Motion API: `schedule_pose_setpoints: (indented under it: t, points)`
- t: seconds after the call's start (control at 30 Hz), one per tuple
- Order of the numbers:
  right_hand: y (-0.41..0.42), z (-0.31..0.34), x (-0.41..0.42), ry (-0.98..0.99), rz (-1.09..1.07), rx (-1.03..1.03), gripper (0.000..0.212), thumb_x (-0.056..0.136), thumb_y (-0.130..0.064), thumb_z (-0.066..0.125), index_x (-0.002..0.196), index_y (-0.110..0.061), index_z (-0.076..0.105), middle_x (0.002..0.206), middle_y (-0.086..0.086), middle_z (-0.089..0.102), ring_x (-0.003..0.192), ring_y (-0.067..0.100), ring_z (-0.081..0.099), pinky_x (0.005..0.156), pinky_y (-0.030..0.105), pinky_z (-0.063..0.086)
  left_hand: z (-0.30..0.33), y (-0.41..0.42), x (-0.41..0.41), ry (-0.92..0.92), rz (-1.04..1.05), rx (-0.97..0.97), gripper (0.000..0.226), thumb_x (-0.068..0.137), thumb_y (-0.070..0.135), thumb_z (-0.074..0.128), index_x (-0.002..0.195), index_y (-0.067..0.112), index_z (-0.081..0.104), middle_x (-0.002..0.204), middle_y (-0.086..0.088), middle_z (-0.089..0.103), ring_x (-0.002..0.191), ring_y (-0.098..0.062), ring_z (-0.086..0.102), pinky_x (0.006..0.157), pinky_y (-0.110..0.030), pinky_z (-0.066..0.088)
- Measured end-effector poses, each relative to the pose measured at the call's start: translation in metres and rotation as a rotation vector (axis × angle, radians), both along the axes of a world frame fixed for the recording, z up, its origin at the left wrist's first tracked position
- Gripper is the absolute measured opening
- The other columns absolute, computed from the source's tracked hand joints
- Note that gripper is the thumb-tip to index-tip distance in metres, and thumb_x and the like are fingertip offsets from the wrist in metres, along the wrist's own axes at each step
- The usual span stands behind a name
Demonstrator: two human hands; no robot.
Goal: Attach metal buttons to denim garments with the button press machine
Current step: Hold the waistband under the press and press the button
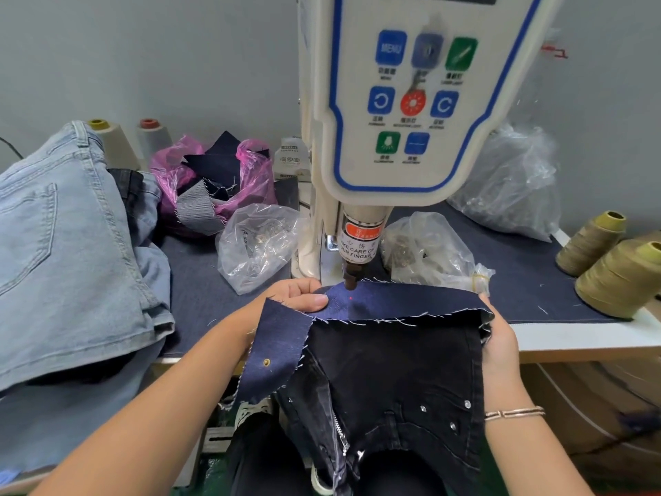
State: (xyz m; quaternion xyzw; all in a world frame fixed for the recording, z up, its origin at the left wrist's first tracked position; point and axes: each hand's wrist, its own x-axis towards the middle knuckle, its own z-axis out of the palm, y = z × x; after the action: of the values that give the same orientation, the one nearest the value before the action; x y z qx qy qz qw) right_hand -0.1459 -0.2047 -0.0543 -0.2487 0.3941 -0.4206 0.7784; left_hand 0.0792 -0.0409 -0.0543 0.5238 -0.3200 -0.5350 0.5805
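Note:
A dark blue denim strip with frayed edges lies stretched under the punch head of the white button press machine. A red laser dot marks the strip just below the punch. My left hand pinches the strip's left part, thumb on top. My right hand grips its right end from the side. A brass button sits on the strip's hanging left end. Black jeans with a zipper and rivets lie in my lap below the strip.
Light blue jeans are piled at left. Clear bags of metal buttons flank the press, and a larger clear bag sits behind. A pink bag of denim scraps stands at back. Olive thread cones stand right.

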Motion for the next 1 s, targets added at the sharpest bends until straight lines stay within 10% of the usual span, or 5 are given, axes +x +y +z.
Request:
schedule_pose_setpoints:
  t: [1.0]
  points:
    - [0.002,0.001,0.003,0.010,-0.039,-0.065,0.026,0.090,-0.019,0.062,0.070,-0.015,0.078,0.064,-0.002,0.072,0.059,0.011,0.070,0.044,0.019,0.051,-0.004,-0.001,0.004,0.001,-0.012,-0.064,0.012,0.072,0.005,0.054,0.074,0.006,0.042,0.052,0.007,0.056,0.046,-0.002,0.051,0.048,-0.013,0.041]
